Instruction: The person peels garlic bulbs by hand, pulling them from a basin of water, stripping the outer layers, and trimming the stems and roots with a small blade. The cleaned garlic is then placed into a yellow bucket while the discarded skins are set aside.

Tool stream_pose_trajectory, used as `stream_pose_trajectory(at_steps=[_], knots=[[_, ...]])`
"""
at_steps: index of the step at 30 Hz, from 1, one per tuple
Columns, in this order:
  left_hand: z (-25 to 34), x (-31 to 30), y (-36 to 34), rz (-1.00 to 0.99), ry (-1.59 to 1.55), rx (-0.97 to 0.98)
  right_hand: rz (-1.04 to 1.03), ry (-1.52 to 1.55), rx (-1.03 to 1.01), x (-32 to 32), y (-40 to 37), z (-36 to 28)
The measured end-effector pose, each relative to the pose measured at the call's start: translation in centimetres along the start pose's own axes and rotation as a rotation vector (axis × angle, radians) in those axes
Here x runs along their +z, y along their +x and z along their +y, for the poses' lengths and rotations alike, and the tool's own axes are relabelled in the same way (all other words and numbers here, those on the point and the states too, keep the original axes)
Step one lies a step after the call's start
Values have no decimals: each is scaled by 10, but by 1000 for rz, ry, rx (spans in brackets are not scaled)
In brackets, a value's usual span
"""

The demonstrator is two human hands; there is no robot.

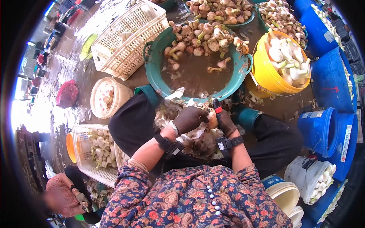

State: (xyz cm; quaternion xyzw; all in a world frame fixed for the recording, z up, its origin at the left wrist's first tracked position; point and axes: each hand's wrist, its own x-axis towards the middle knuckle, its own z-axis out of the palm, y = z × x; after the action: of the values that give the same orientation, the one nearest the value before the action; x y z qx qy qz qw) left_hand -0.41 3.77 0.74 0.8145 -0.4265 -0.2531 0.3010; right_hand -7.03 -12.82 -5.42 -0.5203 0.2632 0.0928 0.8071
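Our left hand [189, 118] and right hand [226, 122] clasp one garlic bulb [212, 121], fingers curled around it, just by the near rim of the green basin [152, 72].

Green basin [152, 72] of muddy water — yellow bucket [262, 72] and white crate [125, 41] beside.

Taking the bulb [212, 121] between the left hand [189, 118] and right hand [225, 122] as centre, the basin [152, 72] sits at twelve o'clock, with garlic in it. The bucket [262, 76] touches it at two, the empty crate [125, 41] lies at eleven, the small pail [99, 99] at ten, the filled crate [78, 152] at eight, the barrel [317, 131] at three, and the low pail [300, 174] at four.
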Motion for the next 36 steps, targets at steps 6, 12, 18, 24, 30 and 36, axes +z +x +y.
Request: stream_pose_trajectory(at_steps=[6,12,18,24,30,36], knots=[[8,24,-7,323,-59,-32,145,-438,-76,-3,0,2],[5,35,-2,431,-305,-260,198,-629,-270,0,-11,-2],[-3,29,3,428,-400,-328,123,-584,-495,9,-18,-15],[-14,33,8,511,-1013,-465,21,-355,-554,24,-30,-27],[-28,26,-8,495,-1078,-277,-87,-114,-482,33,-42,-30],[-25,7,-10,528,-1383,-209,-40,-569,-796,29,-42,-31]])
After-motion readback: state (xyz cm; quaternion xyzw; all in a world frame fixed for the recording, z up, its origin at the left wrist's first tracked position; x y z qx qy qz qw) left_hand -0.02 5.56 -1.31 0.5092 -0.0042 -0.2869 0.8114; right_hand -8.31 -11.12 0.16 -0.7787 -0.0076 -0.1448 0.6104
